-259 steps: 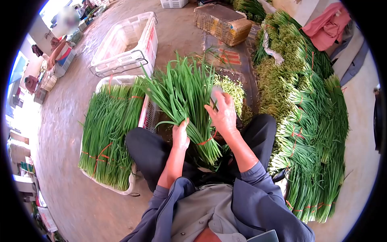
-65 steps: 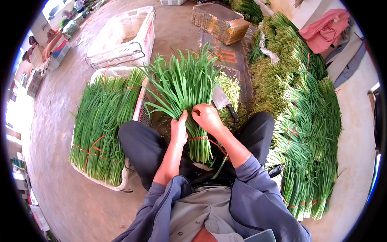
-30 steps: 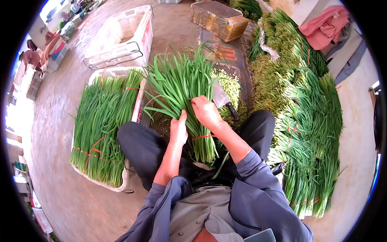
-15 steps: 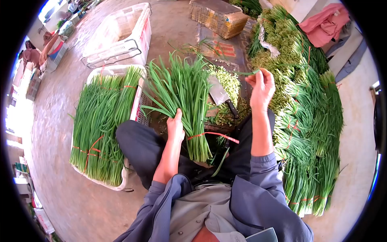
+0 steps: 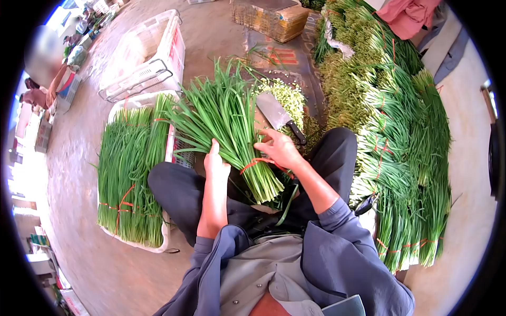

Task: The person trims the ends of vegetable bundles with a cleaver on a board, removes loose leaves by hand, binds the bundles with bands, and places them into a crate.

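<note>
A bunch of garlic chives (image 5: 232, 118), tied with a red band (image 5: 266, 160) near its cut ends, lies slanted over my lap. My left hand (image 5: 215, 162) grips its left side, thumb on top and the other fingers hidden beneath. From the right, my right hand (image 5: 278, 149) has its fingers bent against the stems just above the band. Beyond that hand a cleaver (image 5: 274, 111) with a black handle rests on a board, beside a heap of chopped pale stem ends (image 5: 287, 95).
On my left stands a white crate (image 5: 167, 239) filled with tied chives, and behind it another white crate (image 5: 174, 45). A long pile of chive bunches (image 5: 390, 152) runs along my right. A taped box (image 5: 269, 20) sits at the back.
My right hand has come down and left from above the chopped ends to the bunch; the leaf it pinched no longer shows. The bunch has tilted, its cut ends swinging right.
</note>
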Available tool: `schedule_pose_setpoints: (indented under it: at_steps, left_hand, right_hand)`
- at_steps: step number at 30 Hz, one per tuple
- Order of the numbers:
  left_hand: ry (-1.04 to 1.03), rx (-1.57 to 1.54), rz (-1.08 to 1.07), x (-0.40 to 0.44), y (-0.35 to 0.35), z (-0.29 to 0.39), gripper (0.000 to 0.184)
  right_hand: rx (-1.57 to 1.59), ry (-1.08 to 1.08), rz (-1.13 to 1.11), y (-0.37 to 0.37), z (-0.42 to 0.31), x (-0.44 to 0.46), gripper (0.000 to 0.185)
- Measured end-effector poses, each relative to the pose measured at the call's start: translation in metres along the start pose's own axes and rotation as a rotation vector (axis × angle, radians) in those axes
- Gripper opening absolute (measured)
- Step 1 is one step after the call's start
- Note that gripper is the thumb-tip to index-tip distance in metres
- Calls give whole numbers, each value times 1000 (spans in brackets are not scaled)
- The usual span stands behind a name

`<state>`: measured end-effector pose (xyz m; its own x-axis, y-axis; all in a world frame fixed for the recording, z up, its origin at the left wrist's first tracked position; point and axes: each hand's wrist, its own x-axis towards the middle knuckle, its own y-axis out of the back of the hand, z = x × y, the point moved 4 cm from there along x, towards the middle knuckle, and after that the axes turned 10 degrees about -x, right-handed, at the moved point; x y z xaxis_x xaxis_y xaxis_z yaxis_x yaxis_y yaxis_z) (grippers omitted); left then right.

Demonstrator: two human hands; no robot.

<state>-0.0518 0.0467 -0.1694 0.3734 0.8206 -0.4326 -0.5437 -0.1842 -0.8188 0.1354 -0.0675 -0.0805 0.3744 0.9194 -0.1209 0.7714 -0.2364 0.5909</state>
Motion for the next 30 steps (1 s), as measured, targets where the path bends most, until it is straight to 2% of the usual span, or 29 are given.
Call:
schedule_pose_setpoints:
  at_steps: [1,3,5,7,11,16,17,20,21,23,24,25,26,27,29,30]
  left_hand:
    - [7,-10,1,-2,-2,0,36]
    - [6,-11,-6,-3,-3,2,36]
    - [7,-14,-9,-2,1,3,36]
    - [-18,6,22,1,5,3,36]
    - [-40,44,32,9,10,-2,35]
    - [-57,-10,55,11,13,-1,35]
    - [-69,-50,86,10,12,0,34]
    - [-93,-26,92,4,8,2,36]
    - [-87,-4,83,2,7,2,37]
    - [-59,-30,30,10,22,-4,38]
    - [-35,-54,-31,20,28,-5,39]
    - [-14,-77,-90,17,16,-1,40]
    - [-65,-44,20,11,11,-2,37]
    - [-67,-41,18,9,8,-1,37]
    - [-36,-15,47,5,6,-2,37]
    - [-17,-17,12,6,8,-2,36]
  right_hand:
    - [8,50,40,-8,-2,3,41]
    - [-176,198,52,-18,-9,5,42]
    - [-146,152,33,-19,-9,1,41]
    - [-163,183,-86,-20,-5,1,34]
    - [-128,159,-39,-23,2,1,27]
    - [-64,384,-60,-21,-8,-23,12]
    - [-160,435,-99,-22,-10,-30,7]
    - [715,205,-510,-28,-14,-46,9]
    - [708,153,-481,-20,-23,-42,9]
    - [426,75,-180,-12,-20,-20,14]
    - [279,33,-140,-13,-12,-7,18]
    - [284,39,-132,-14,-11,0,18]
    - [74,191,-22,-12,-16,5,19]
    - [-139,340,88,-13,-19,8,20]
    - [-159,318,58,-21,-11,18,22]
    - [-219,383,46,-22,-15,22,21]
